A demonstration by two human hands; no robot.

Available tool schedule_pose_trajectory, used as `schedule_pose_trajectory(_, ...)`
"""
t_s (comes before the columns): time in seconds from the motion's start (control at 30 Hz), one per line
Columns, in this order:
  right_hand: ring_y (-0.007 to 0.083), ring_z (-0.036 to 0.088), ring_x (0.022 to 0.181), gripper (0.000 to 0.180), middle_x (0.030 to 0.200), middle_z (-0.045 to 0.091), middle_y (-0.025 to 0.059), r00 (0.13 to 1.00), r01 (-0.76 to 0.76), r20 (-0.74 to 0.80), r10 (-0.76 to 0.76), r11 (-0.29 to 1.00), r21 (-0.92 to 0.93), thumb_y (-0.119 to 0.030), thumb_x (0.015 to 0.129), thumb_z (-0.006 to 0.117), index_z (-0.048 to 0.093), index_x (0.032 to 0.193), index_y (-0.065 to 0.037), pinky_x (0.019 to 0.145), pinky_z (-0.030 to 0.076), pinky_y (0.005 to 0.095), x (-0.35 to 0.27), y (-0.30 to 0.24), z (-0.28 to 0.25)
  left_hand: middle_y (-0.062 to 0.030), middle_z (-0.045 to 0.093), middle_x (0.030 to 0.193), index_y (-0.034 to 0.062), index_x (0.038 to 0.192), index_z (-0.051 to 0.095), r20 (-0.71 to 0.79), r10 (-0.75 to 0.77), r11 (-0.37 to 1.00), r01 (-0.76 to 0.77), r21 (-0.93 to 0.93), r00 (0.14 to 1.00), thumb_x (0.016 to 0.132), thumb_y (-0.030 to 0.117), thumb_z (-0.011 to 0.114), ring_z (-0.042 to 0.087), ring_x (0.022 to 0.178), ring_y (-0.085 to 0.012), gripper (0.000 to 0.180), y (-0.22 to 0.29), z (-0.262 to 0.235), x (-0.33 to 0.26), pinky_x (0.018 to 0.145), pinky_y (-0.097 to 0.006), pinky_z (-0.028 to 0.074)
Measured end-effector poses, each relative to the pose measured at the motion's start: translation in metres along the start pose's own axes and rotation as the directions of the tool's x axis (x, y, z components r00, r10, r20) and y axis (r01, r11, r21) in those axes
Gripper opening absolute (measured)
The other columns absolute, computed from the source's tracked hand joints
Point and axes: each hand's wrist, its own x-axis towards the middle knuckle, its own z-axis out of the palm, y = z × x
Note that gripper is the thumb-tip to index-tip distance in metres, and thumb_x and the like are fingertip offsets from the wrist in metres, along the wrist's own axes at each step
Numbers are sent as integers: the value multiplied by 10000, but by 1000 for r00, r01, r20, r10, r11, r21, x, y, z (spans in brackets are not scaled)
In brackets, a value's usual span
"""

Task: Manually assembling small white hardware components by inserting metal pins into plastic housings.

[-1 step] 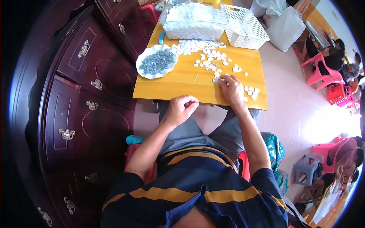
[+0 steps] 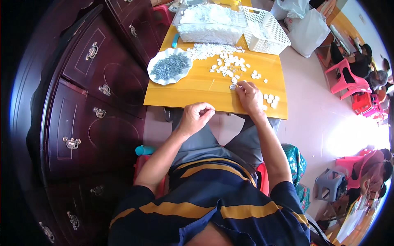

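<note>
My left hand [image 2: 196, 119] hovers just off the table's near edge, thumb and fingers pinched together. Whatever may be between them is too small to make out. On the tabletop rests my right hand [image 2: 249, 96], its fingers curled and thumb drawn in. A small white plastic piece [image 2: 232, 87] lies right at those fingertips; whether they grip anything is hidden. Several similar white pieces [image 2: 225, 67] are scattered beyond the hand, and a small group [image 2: 271, 99] sits to its right. A white scalloped plate [image 2: 185, 74] on the left holds a heap of thin grey metal pins or nails [image 2: 169, 66].
A clear bin [image 2: 209, 33] full of white pieces stands at the table's [image 2: 184, 95] far side, beside a white perforated basket [image 2: 276, 44]. Dark wooden drawers [image 2: 78, 119] line the left. A pink chair [image 2: 349, 78], a grey stool [image 2: 329, 184] and other people are at the right.
</note>
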Motion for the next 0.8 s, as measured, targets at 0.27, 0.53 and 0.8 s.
schedule_pose_trajectory(0.27,376,680,882,156,954,698,153,999,22,26,-20,997,-78,-228,932,676,674,936,-72,764,550,465,-1,1,5,-33,673,687,15,861,705,-34,25,999,-24,21,999,878,34,731,619,595,-95,36,-12,0,-2,582,-259,493)
schedule_pose_trajectory(0.53,405,669,864,133,920,698,173,995,82,-54,-79,995,59,-152,939,674,610,957,-37,765,538,469,-9,10,-1,-46,709,721,18,857,725,-14,28,998,-28,59,999,876,67,739,662,626,-119,54,-13,6,-4,608,-281,520)
schedule_pose_trajectory(0.8,101,593,544,116,749,696,81,977,-180,11,215,788,589,-110,987,606,557,944,-13,531,491,265,-56,-23,-32,-62,726,741,9,842,730,-1,47,997,-47,56,999,856,52,745,679,650,-123,48,9,16,-8,631,-279,540)
